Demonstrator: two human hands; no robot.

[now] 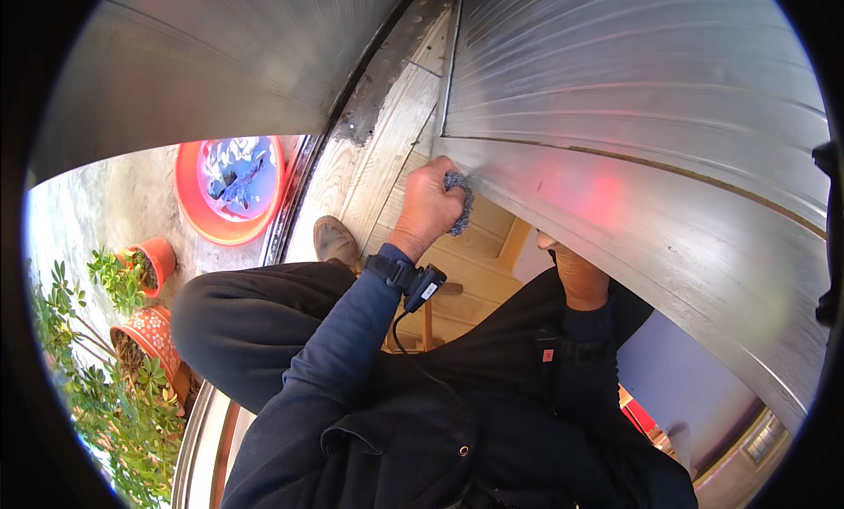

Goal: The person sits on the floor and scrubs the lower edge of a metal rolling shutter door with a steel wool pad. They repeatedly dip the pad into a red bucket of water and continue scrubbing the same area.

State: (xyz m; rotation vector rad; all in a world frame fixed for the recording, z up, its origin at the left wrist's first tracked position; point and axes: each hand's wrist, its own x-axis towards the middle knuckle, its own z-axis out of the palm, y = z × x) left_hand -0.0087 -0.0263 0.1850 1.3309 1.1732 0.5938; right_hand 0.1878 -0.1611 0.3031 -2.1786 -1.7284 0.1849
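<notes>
My left hand is closed around a grey scouring pad, beside the lower corner of a shiny metal door panel. The pad sticks out between the hand and the door's edge. My right hand is at the same panel's lower edge, farther right; part of its fingers is hidden behind the metal, so its grip cannot be made out. Each wrist wears a dark strap with a small device, and a cable runs from the left one. Ridged metal continues above the smooth band.
An orange-red basin with bluish liquid and cloth stands beyond the door track at left. Potted plants are below it. Another metal panel hangs at upper left. Wood-look floor tiles and a wooden stool lie between my legs and the doors.
</notes>
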